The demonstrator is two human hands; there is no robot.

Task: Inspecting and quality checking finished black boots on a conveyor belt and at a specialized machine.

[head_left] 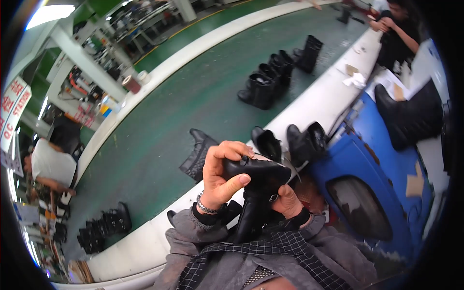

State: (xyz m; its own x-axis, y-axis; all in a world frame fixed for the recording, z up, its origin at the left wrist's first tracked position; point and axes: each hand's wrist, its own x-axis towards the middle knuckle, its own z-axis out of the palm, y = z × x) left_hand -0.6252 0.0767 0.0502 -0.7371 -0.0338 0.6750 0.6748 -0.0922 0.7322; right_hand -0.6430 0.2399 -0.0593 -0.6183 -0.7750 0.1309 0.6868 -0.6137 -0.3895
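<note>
A black leather boot (254, 205) is held close in front of my chest, its shaft hanging down and its foot raised. My left hand (220, 176) grips the foot from the left, fingers over the top edge and thumb along the near side. Around the ankle, next to a small metal buckle, my right hand (289, 203) is closed; some of its fingers are hidden behind the boot. Just beyond my hands, a quilted black boot (197, 157) lies on the green surface. A black boot (266, 142) and a pair of black boots (307, 144) stand on the white ledge.
A blue machine (372, 179) with a dark window stands at my right, a large black boot (411, 113) on it. Several boots (268, 84) stand on the green surface (169, 104), and more boots (104, 227) at left. People sit at far right and far left.
</note>
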